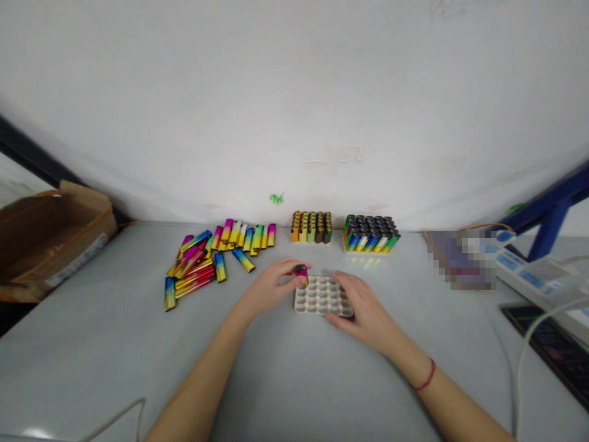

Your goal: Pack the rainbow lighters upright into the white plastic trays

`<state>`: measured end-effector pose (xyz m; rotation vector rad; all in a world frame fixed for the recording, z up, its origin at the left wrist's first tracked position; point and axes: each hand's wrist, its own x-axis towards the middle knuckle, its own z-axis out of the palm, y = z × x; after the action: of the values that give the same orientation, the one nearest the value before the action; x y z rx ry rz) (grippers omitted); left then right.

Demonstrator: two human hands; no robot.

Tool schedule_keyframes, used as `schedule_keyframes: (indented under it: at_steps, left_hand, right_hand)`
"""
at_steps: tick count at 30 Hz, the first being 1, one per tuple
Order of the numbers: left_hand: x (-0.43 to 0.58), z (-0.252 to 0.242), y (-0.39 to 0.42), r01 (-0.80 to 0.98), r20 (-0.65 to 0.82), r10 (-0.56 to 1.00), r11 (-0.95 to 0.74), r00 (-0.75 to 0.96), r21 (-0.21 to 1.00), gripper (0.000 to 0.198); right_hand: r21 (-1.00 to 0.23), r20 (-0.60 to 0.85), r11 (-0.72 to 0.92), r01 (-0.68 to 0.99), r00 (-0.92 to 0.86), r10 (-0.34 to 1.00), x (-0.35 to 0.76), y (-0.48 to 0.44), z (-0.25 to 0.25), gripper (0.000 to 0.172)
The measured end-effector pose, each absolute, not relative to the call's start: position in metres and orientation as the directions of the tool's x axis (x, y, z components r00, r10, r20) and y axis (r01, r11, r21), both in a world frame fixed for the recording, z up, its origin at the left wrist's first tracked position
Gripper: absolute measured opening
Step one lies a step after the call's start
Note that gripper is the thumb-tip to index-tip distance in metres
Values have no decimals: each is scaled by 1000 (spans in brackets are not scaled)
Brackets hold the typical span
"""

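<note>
My left hand [275, 284] pinches a lighter [302, 272] with a dark top and a magenta body, over the far left corner of a white tray [322, 312]. The tray has rows of small pockets, and no other lighter shows in it. At its right end my right hand [365, 307] grips it, thumb on the near edge and fingers on the far edge. Left of my left hand lies a loose pile of shiny lighters [219, 267] in gradients of magenta, yellow, blue, green and red.
Near the wall stand a block of gold-topped lighters [311, 228] and a tray of black-topped, multicoloured lighters [370, 234]. A cardboard box [78, 230] is at the left. To the right are a power strip [529, 276], a dark phone-like device [552, 344] and a white cable [519, 368].
</note>
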<state>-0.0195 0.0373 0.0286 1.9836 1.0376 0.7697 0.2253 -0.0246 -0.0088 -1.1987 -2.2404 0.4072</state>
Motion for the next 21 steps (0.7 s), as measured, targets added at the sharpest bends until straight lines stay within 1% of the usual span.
schedule_keyframes:
  at_steps: [9,16,21]
  left_hand:
    - [-25,30,40,466,202,842,-459,500,757,35]
    - [-27,31,40,490,214,831,-489,514,722,31]
    - [-26,32,38,495,249,829,-510,501,704,29]
  right_hand:
    - [-506,343,557,659,-439,831,225,-25,-9,63]
    - [-506,341,549,666,-430,836,225,-25,-9,63]
    - [-513,333,547,662,-433,837,225,-25,-9,63]
